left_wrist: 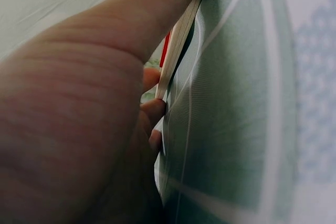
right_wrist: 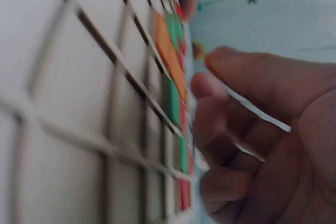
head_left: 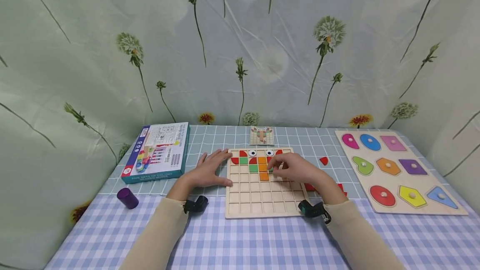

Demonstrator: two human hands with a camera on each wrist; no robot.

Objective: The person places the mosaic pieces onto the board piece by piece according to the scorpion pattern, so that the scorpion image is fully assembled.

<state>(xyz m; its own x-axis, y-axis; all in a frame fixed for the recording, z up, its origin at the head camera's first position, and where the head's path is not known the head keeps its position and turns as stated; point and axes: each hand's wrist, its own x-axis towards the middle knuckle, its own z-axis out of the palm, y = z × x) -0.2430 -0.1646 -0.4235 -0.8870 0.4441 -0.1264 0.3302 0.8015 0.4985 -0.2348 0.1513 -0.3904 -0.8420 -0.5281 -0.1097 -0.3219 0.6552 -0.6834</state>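
Observation:
A wooden grid board (head_left: 264, 209) lies flat on the table, with red, green and orange tiles and two round eye tiles in its upper cells. At its upper left edge my left hand (head_left: 208, 171) rests with fingers spread and thumb out. In the left wrist view, the board's edge (left_wrist: 178, 45) runs alongside the thumb and fingertips. My right hand (head_left: 291, 166) hovers at the upper right cells, fingers loosely bent. No piece shows between thumb and fingers in the right wrist view, where the orange tiles (right_wrist: 169, 56) and green tile (right_wrist: 173, 100) sit just beside the fingertips.
A small pattern card (head_left: 261, 136) lies behind the board. Loose red pieces (head_left: 323, 160) lie to the right, some partly under the right forearm. A knob puzzle board (head_left: 408, 203) is far right. On the left are a game box (head_left: 161, 149) and a purple cylinder (head_left: 128, 198).

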